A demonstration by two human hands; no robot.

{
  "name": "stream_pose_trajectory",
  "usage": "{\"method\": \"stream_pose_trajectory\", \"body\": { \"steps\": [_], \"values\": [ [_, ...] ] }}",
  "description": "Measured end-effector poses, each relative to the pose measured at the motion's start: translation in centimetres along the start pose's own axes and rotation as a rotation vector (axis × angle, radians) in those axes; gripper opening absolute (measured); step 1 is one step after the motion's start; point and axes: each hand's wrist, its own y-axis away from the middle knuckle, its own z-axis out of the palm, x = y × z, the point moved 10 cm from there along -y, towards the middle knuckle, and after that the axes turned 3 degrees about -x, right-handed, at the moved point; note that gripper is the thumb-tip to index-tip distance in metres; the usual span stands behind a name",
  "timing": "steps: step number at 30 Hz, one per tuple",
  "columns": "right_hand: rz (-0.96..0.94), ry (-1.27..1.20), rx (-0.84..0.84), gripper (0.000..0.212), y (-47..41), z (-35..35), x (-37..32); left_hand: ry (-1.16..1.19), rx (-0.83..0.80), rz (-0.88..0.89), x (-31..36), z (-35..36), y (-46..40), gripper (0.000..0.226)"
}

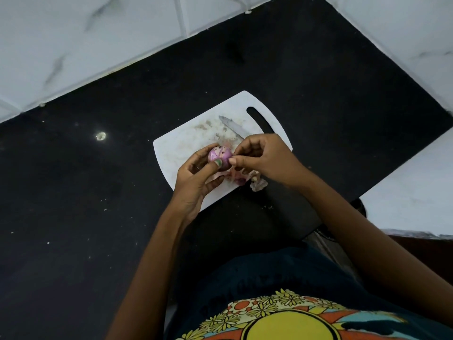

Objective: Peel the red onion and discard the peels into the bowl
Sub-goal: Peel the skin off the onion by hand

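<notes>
A small red onion (219, 154), partly peeled with pale purple flesh showing, is held just above a white cutting board (186, 148). My left hand (196, 180) grips it from the left, thumb across its front. My right hand (262, 158) meets the onion's right side, its thumb and forefinger pinching at the skin there. Loose peels (239, 177) lie on the board under my hands, and one scrap (258, 184) sits at the board's near edge. No bowl is in view.
A knife (232, 126) lies on the board beyond my hands, blade pointing far left, its handle hidden behind my right hand. The board sits on a black counter (98, 192) bounded by white marble-tiled walls (98, 33) at the back and right.
</notes>
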Motion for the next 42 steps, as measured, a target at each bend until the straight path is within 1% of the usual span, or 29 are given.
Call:
{"method": "stream_pose_trajectory", "body": {
  "steps": [2,4,5,7,9,10,11,12,13,14,15,18,20,22,25,30,34,37,39,40,42],
  "values": [
    [0.020,-0.068,0.019,0.012,-0.1,-0.3,0.3,0.021,-0.002,-0.014,-0.1,0.0,0.0,0.029],
    [0.055,-0.119,0.098,0.016,-0.2,-1.2,1.2,0.058,-0.009,-0.025,-0.1,0.1,0.0,0.029],
    [0.072,-0.104,0.156,0.017,-0.2,-1.9,1.9,0.082,-0.020,-0.031,-0.1,0.2,0.0,0.030],
    [0.112,0.047,0.266,0.019,-0.1,-3.2,2.8,0.107,-0.046,-0.039,-0.2,0.4,0.1,0.032],
    [0.125,0.260,0.308,0.029,0.0,-3.8,3.1,0.091,-0.066,-0.046,-0.3,0.5,0.1,0.034],
    [0.128,0.332,0.306,0.028,0.0,-3.9,3.1,0.084,-0.073,-0.049,-0.4,0.6,0.1,0.035],
    [0.130,0.366,0.293,0.020,0.0,-3.7,3.0,0.080,-0.076,-0.051,-0.5,0.6,0.1,0.036],
    [0.130,0.366,0.252,0.007,0.0,-3.3,3.0,0.074,-0.078,-0.049,-0.5,0.6,0.1,0.036],
    [0.123,0.346,0.198,0.012,0.0,-2.8,2.7,0.062,-0.078,-0.045,-0.4,0.6,0.1,0.036],
    [0.100,0.303,0.133,0.024,-0.1,-2.1,2.4,0.046,-0.076,-0.039,-0.4,0.5,0.1,0.036],
    [0.073,0.258,0.073,0.029,-0.2,-1.4,1.9,0.028,-0.075,-0.030,-0.3,0.5,0.1,0.036],
    [-0.004,0.202,-0.028,0.024,0.0,0.0,-0.3,-0.006,-0.082,0.007,0.1,0.6,-0.1,0.037],
    [-0.033,0.240,-0.023,0.029,0.1,0.4,-1.0,-0.011,-0.094,0.035,0.4,0.7,-0.1,0.038],
    [-0.053,0.266,0.019,0.031,0.1,0.3,-1.1,-0.041,-0.108,0.059,0.7,0.9,-0.2,0.039],
    [-0.040,0.239,0.041,0.028,-0.1,0.4,-0.9,-0.082,-0.113,0.065,0.9,0.9,-0.1,0.038],
    [-0.027,0.128,0.009,0.016,-0.3,0.1,-0.6,-0.070,-0.118,0.053,0.8,1.1,0.2,0.039],
    [-0.020,0.093,-0.034,0.015,-0.3,0.2,-0.3,-0.079,-0.136,0.028,0.4,1.2,0.2,0.045],
    [0.000,0.008,0.013,0.017,-0.3,-0.4,0.3,-0.023,-0.147,0.008,0.2,1.0,0.1,0.039],
    [0.016,-0.042,0.030,0.011,-0.3,-0.6,0.6,0.014,-0.142,-0.013,0.1,1.0,0.0,0.036],
    [0.017,-0.053,0.029,0.008,-0.4,-0.5,0.6,0.033,-0.130,-0.029,0.0,0.9,0.0,0.036],
    [0.011,-0.062,0.032,0.011,-0.3,-0.3,0.5,0.063,-0.095,-0.061,-0.2,0.6,-0.1,0.040]
  ]
}}
